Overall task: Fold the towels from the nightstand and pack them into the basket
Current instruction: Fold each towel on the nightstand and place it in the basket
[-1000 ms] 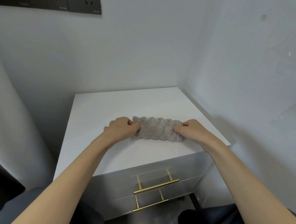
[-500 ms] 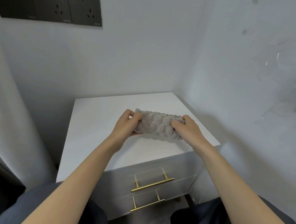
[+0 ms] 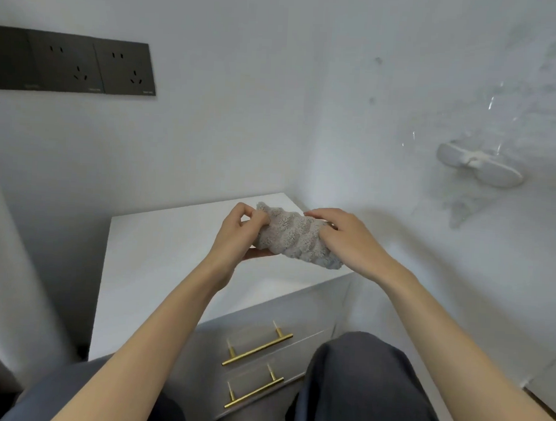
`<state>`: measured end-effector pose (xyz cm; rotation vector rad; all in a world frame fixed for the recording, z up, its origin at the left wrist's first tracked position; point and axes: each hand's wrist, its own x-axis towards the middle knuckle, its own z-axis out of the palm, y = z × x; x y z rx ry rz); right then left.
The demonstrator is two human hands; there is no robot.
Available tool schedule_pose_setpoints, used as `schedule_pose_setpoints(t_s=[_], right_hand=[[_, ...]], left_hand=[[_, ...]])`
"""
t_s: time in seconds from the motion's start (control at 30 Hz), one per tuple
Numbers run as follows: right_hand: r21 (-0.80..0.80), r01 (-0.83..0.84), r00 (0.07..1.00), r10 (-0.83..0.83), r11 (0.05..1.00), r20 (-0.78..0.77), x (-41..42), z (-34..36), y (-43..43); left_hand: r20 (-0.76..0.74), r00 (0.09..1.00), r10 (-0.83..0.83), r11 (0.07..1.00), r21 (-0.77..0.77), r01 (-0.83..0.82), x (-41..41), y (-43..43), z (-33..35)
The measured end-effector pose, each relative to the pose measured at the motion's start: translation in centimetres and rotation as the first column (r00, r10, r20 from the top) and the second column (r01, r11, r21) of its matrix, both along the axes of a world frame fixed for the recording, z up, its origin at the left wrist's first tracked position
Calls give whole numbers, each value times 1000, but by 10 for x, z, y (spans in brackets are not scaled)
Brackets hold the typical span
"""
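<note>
A grey, ribbed towel (image 3: 296,240), folded into a narrow strip, is held in the air above the white nightstand (image 3: 158,252). My left hand (image 3: 241,232) grips its left end with curled fingers and thumb. My right hand (image 3: 346,239) grips the right end from above. The towel tilts down to the right. No basket is in view.
The nightstand stands in a corner between two white walls and has two drawers with gold handles (image 3: 258,349). A dark socket panel (image 3: 72,62) is on the back wall. A white wall fitting (image 3: 478,164) sticks out of the right wall. My knees in dark trousers (image 3: 357,385) are in front of the drawers.
Both hands have lifted the folded towel off the nightstand top and raised it. The camera has tilted up, showing more of the walls.
</note>
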<state>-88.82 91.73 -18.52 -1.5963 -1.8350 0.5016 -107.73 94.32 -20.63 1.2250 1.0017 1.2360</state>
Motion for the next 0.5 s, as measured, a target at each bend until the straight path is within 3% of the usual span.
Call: schedule_pose_setpoints(t_s=[0.1,0.2,0.3,0.5], right_hand=[[-60,-60,998,58,996,-36,12,17,-22],[-226,-101,989,73,969,-127,28,27,-50],[-352,-86,989,39,932,-140,51,27,-82],[-430,25,981,-105,902,-164,85,5,-135]], left_hand=[[-51,994,-100,994,33,102,19,-12,17],[-113,971,-210,974,66,218,35,-24,24],[-174,934,-311,944,55,325,55,-40,26],[-206,842,-499,862,-18,506,96,-76,16]])
